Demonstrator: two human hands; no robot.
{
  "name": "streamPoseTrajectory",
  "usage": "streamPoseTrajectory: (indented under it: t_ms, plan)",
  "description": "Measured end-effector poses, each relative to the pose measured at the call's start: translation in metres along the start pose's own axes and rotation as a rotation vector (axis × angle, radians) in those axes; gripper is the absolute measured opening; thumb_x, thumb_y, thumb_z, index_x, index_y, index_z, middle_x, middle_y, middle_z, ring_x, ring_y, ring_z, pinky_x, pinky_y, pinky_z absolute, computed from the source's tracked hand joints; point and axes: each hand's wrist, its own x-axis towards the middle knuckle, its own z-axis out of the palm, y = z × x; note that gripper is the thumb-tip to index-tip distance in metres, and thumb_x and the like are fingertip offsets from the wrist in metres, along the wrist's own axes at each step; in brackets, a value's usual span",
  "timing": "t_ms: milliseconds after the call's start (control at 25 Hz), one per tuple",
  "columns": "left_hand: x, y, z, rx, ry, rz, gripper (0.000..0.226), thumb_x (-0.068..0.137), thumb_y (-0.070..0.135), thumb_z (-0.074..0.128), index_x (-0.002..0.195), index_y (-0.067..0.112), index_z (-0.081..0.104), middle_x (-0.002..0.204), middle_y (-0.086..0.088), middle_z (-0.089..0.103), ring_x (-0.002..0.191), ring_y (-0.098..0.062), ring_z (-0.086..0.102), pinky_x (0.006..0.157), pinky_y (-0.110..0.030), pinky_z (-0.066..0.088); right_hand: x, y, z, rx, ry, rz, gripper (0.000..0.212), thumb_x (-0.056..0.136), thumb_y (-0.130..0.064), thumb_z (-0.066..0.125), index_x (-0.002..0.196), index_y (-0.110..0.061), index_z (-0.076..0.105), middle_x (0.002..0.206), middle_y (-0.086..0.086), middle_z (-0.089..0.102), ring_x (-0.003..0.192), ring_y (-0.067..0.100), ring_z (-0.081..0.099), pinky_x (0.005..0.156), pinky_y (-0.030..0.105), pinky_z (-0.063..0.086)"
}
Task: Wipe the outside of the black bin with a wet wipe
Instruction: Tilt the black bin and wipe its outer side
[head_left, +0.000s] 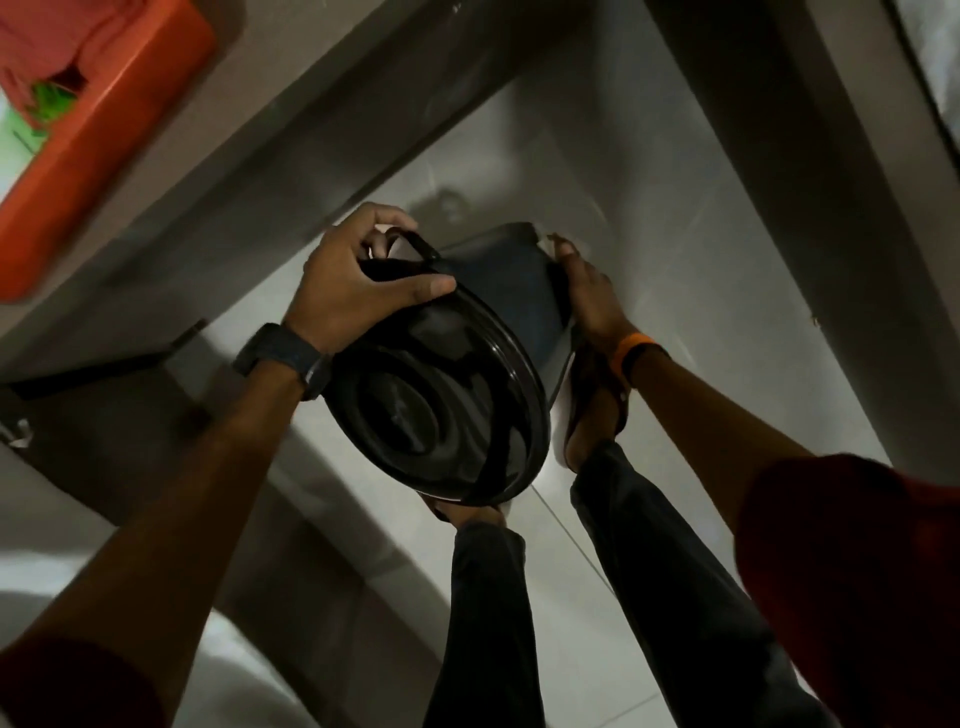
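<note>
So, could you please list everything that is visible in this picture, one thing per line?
black bin: one, black, centre, held tilted above the floor, its opening toward the camera
wet wipe: one, white, only a small corner shows at the right hand's fingertips
orange container: one, orange, top left on the grey ledge
floor: pale tiles, below the bin
left hand: grips the bin's rim and handle; dark watch on wrist
right hand: pressed on the bin's outer side; orange band on wrist
legs: two, dark trousers, sandals
</note>
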Motion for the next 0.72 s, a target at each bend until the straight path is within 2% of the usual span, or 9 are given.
streamPoseTrajectory:
  t_ms: [80, 160, 200, 320, 400, 480, 600, 640, 720]
  plan:
    - [-0.007, 0.007, 0.021, 0.338, 0.267, 0.169, 0.046, 0.088, 0.043, 0.066, 0.131, 0.031, 0.053, 0.117, -0.005, 0.054, 0.109, -0.017, 0.049, 0.099, -0.034, 0.042, 0.014, -0.009, 0.001, -0.038, -0.024, 0.059, 0.055, 0.11, -0.046, 0.028, 0.153, -0.021, 0.05, 0.162, 0.008, 0.046, 0.152, 0.027, 0.042, 0.128, 0.043, 0.028]
    - [-0.009, 0.025, 0.045, 0.345, 0.368, 0.435, 0.031, 0.1, 0.017, 0.054, 0.129, 0.028, 0.056, 0.122, -0.017, 0.062, 0.116, -0.02, 0.055, 0.106, -0.037, 0.046, 0.015, -0.017, 0.008, -0.018, -0.11, 0.014, 0.056, 0.11, -0.046, 0.027, 0.147, -0.016, 0.056, 0.158, 0.01, 0.051, 0.147, 0.027, 0.047, 0.127, 0.045, 0.03]
    - [-0.009, 0.033, 0.057, 0.291, 0.308, 0.58, 0.028, 0.101, 0.01, 0.053, 0.124, 0.023, 0.062, 0.116, -0.017, 0.068, 0.111, -0.016, 0.06, 0.105, -0.032, 0.049, 0.014, -0.02, 0.009, 0.011, -0.163, -0.034, 0.058, 0.111, -0.045, 0.025, 0.147, -0.013, 0.057, 0.157, 0.011, 0.052, 0.146, 0.025, 0.049, 0.127, 0.043, 0.03]
    - [-0.011, 0.044, 0.083, 0.407, 0.11, 0.91, 0.018, 0.1, 0.012, 0.06, 0.107, 0.005, 0.074, 0.091, -0.014, 0.076, 0.086, -0.028, 0.071, 0.084, -0.044, 0.059, 0.007, -0.019, 0.003, 0.129, -0.278, -0.106, 0.058, 0.112, -0.041, 0.021, 0.144, -0.008, 0.057, 0.148, 0.011, 0.06, 0.138, 0.022, 0.057, 0.123, 0.036, 0.036]
    - [-0.006, 0.053, 0.084, 0.505, 0.014, 0.877, 0.027, 0.098, 0.024, 0.062, 0.08, 0.006, 0.071, 0.08, -0.012, 0.072, 0.082, -0.03, 0.067, 0.082, -0.047, 0.056, -0.001, -0.015, -0.001, 0.146, -0.244, -0.104, 0.044, 0.113, -0.035, 0.027, 0.124, -0.012, 0.063, 0.127, 0.007, 0.067, 0.123, 0.02, 0.061, 0.121, 0.043, 0.04]
    - [-0.001, 0.063, 0.079, 0.536, -0.013, 0.74, 0.037, 0.093, 0.029, 0.064, 0.061, 0.016, 0.052, 0.069, -0.01, 0.065, 0.075, -0.028, 0.063, 0.086, -0.046, 0.052, -0.004, 0.0, -0.002, 0.085, -0.097, -0.122, 0.028, 0.112, -0.031, 0.035, 0.117, -0.015, 0.057, 0.128, 0.011, 0.058, 0.125, 0.022, 0.055, 0.121, 0.051, 0.037]
    - [-0.002, 0.061, 0.068, 0.488, 0.032, 0.493, 0.044, 0.087, 0.032, 0.064, 0.053, 0.021, 0.038, 0.053, -0.001, 0.046, 0.061, -0.027, 0.054, 0.082, -0.035, 0.042, -0.034, 0.024, -0.007, 0.074, -0.034, -0.099, 0.05, 0.111, -0.041, 0.034, 0.153, -0.015, 0.041, 0.161, 0.008, 0.038, 0.151, 0.023, 0.037, 0.129, 0.047, 0.028]
    - [-0.003, 0.055, 0.064, 0.471, 0.046, 0.433, 0.046, 0.087, 0.033, 0.062, 0.051, 0.02, 0.038, 0.05, 0.002, 0.042, 0.056, -0.025, 0.05, 0.074, -0.031, 0.039, -0.051, 0.034, -0.005, 0.099, -0.069, -0.154, 0.056, 0.11, -0.044, 0.031, 0.161, -0.021, 0.031, 0.169, 0.003, 0.029, 0.158, 0.02, 0.027, 0.132, 0.046, 0.022]
    - [-0.002, 0.04, 0.055, 0.396, 0.079, 0.337, 0.049, 0.086, 0.033, 0.058, 0.048, 0.017, 0.033, 0.045, 0.005, 0.03, 0.046, -0.019, 0.036, 0.056, -0.026, 0.028, -0.094, 0.048, 0.006, 0.164, -0.189, -0.316, 0.057, 0.106, -0.055, 0.028, 0.161, -0.04, 0.025, 0.173, -0.01, 0.02, 0.162, 0.01, 0.016, 0.133, 0.044, 0.014]
